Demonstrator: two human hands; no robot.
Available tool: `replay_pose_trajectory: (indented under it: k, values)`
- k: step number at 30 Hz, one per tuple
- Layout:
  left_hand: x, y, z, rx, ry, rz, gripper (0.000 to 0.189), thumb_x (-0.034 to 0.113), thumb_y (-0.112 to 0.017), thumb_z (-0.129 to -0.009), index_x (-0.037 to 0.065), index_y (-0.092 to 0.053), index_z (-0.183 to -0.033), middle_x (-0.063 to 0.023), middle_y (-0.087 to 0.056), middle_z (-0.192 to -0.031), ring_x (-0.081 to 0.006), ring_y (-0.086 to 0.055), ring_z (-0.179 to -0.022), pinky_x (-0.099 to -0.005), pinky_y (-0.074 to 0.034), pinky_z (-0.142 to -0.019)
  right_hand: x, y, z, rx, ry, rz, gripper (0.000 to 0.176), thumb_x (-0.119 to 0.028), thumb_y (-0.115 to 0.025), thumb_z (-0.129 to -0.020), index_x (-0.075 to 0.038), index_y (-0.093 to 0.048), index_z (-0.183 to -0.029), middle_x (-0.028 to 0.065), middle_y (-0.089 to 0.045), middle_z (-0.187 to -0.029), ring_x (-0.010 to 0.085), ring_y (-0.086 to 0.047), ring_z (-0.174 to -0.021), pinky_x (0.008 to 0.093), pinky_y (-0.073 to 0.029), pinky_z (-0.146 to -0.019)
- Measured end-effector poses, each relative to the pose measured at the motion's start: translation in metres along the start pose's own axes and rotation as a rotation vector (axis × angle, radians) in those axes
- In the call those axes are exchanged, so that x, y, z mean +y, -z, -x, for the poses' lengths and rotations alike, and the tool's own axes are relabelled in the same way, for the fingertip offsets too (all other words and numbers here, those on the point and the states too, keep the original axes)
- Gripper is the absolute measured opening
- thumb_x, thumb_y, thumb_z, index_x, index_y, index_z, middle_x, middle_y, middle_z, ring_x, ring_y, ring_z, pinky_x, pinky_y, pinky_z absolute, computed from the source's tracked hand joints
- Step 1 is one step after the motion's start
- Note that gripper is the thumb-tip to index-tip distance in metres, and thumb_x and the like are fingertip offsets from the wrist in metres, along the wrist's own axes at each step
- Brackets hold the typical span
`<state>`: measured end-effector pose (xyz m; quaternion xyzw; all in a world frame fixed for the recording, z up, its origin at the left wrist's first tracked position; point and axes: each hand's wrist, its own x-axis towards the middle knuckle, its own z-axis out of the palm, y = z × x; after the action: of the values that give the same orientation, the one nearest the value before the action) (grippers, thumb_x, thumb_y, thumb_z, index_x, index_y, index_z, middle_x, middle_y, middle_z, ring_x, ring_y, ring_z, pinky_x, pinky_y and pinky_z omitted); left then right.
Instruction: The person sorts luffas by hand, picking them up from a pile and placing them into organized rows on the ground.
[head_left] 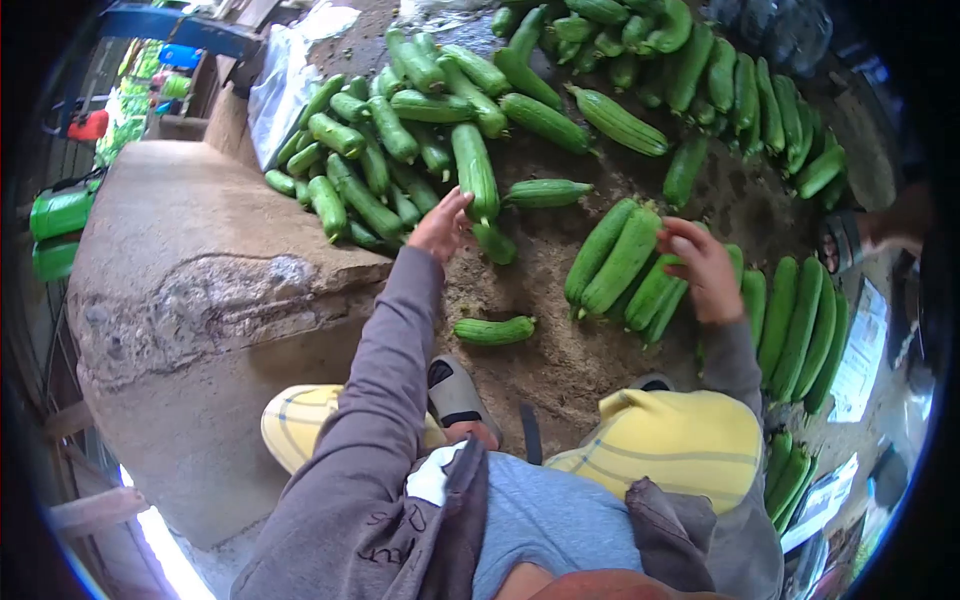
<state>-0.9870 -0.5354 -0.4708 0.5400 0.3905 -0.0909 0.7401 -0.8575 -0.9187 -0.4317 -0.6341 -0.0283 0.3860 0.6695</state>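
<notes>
My left hand [440, 228] reaches to the near side of the heap, its fingertips at the left edge of a green luffa gourd [474, 170]; they are not wrapped round it. A shorter gourd [494, 243] lies just below that one. My right hand [700, 268] is held with fingers apart and slightly curved, beside a row of gourds laid side by side. Nearest to it are a long pale-green gourd [622, 262] and a gourd [655, 290] partly behind the hand. A single gourd [494, 331] lies on the ground in front of my feet.
A heap of gourds [370, 140] lies at the back left, more gourds [745, 95] at the back right. Further rows [800, 330] stretch along the right, beside newspaper [862, 350]. A concrete block [220, 220] stands left. Another person's sandalled foot [842, 240] is at the right.
</notes>
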Motion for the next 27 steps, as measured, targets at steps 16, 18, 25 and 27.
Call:
replay_pose_trajectory:
  k: [16,18,25,27]
  values:
    - [-0.021,-0.148,0.015,-0.294,-0.560,-0.632,0.056,0.017,-0.068,-0.080,0.002,-0.046,-0.129,-0.0125,-0.048,-0.132,-0.0217,-0.043,-0.123,-0.0329,-0.032,-0.103,0.021,0.045,0.069,0.469,0.224,0.251,0.066,-0.022,-0.073,-0.070,0.006,-0.044,-0.123,0.0156,-0.058,-0.111,0.0210,-0.056,-0.100,0.0321,-0.044,-0.088]
    - [-0.012,-0.105,-0.021,-0.004,-0.696,-0.639,0.050,0.020,-0.067,-0.081,0.000,-0.050,-0.123,-0.0138,-0.051,-0.126,-0.0220,-0.048,-0.116,-0.0324,-0.036,-0.099,0.025,0.083,0.099,0.650,0.256,0.449,0.068,-0.024,-0.073,-0.068,0.006,-0.045,-0.122,0.0177,-0.059,-0.108,0.0228,-0.058,-0.099,0.0321,-0.045,-0.087]
    - [0.006,0.042,-0.100,0.672,-0.522,-0.783,0.060,0.036,-0.074,-0.069,-0.003,-0.056,-0.111,-0.0189,-0.060,-0.109,-0.0279,-0.057,-0.101,-0.0367,-0.044,-0.088,0.106,0.172,0.140,0.864,-0.149,1.090,0.076,-0.038,-0.072,-0.068,0.003,-0.044,-0.126,0.0242,-0.056,-0.114,0.0355,-0.055,-0.106,0.0392,-0.045,-0.089]
    - [0.001,0.076,-0.118,0.692,-0.392,-0.620,0.048,0.033,-0.076,-0.065,0.000,-0.063,-0.098,-0.0153,-0.064,-0.101,-0.0264,-0.061,-0.091,-0.0376,-0.047,-0.082,0.101,0.152,0.135,0.824,-0.280,1.102,0.076,-0.041,-0.071,-0.071,0.001,-0.043,-0.128,0.0226,-0.051,-0.123,0.0342,-0.051,-0.113,0.0390,-0.041,-0.095]
